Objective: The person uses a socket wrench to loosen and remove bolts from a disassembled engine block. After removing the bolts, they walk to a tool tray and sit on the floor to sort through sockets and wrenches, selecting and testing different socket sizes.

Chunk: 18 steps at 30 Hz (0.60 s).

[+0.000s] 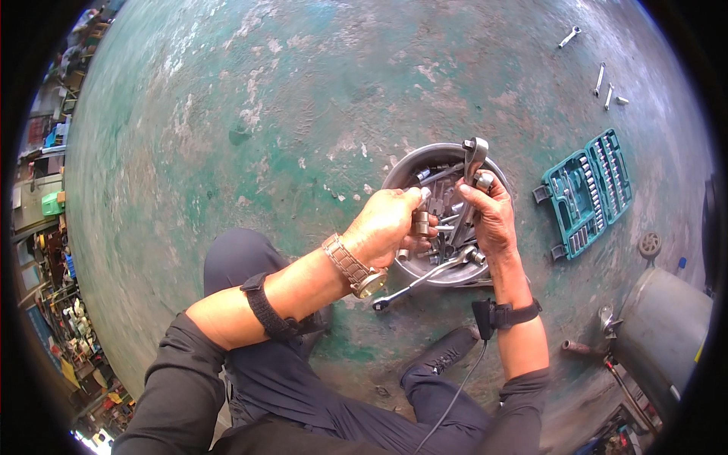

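My left hand, with a metal-banded watch on its wrist, is closed round shiny metal sockets over the left part of a round metal basin. In my right hand a ratchet wrench stands with its head up, above the basin's right side. A short socket shows between that thumb and fingers. Below both hands, the basin holds a jumble of sockets, wrenches and other metal tools. Another ratchet handle lies across the basin's near rim. My fingers partly hide the basin's contents.
An opened green socket case lies on the worn green floor to the right. Several loose wrenches lie far right. A grey tank with a caster wheel stands near right. Cluttered shelves line the left.
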Motion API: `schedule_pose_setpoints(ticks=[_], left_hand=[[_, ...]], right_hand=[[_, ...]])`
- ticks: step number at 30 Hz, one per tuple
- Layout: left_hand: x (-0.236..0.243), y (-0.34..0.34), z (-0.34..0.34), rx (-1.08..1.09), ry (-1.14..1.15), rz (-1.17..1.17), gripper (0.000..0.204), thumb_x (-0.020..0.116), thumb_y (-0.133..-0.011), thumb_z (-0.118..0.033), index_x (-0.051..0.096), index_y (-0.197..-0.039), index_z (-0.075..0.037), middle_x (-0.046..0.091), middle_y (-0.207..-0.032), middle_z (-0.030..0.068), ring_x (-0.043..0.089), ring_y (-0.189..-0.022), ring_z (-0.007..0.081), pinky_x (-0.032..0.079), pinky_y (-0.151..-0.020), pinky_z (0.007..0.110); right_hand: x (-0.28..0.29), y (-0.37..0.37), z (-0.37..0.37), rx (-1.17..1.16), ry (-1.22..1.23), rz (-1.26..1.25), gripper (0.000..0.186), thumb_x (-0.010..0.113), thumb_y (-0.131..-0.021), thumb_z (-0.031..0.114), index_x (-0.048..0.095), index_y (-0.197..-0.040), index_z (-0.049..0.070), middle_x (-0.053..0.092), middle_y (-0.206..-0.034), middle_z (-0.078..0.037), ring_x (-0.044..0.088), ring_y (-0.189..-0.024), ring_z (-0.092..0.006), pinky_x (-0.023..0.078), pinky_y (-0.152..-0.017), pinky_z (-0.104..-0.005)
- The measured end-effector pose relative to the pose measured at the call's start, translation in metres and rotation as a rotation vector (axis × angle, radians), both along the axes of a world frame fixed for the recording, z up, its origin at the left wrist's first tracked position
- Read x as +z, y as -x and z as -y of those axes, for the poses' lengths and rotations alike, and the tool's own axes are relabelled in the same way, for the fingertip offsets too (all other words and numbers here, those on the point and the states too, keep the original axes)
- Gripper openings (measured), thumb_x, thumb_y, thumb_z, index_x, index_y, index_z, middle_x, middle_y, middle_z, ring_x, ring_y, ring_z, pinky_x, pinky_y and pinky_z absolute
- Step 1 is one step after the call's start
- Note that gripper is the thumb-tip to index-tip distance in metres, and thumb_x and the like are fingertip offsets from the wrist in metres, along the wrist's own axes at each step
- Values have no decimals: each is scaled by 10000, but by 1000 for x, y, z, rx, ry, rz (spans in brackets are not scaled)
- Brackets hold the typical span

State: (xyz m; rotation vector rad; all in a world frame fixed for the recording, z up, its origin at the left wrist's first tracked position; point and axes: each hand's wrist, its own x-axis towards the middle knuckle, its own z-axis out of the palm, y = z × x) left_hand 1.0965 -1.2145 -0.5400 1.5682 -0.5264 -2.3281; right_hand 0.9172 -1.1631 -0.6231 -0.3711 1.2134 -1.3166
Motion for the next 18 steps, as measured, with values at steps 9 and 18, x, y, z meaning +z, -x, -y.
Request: schedule_pose_setpoints(ticks=[9, 18], left_hand=[[-4, 2, -3, 2, -2, 27, 256, 515, -960, -211, 518, -1087, 10, 625, -901, 153, 658, -786, 278, 583, -660, 399], [-6, 4, -3, -61, 109, 49, 222, 487, -965, -247, 522, -904, -36, 575, -787, 54, 569, -685, 143, 490, -622, 292]], right_hand=[[8, 2, 1, -4, 17, 17, 194, 685, -798, 26, 628, -977, 75, 657, -858, -24, 618, -734, -99, 511, -638, -237], [15, 7, 9, 16, 11, 31, 168, 700, -784, 67, 584, -905, 67, 617, -838, -27, 594, -776, -114, 485, -739, -265]])
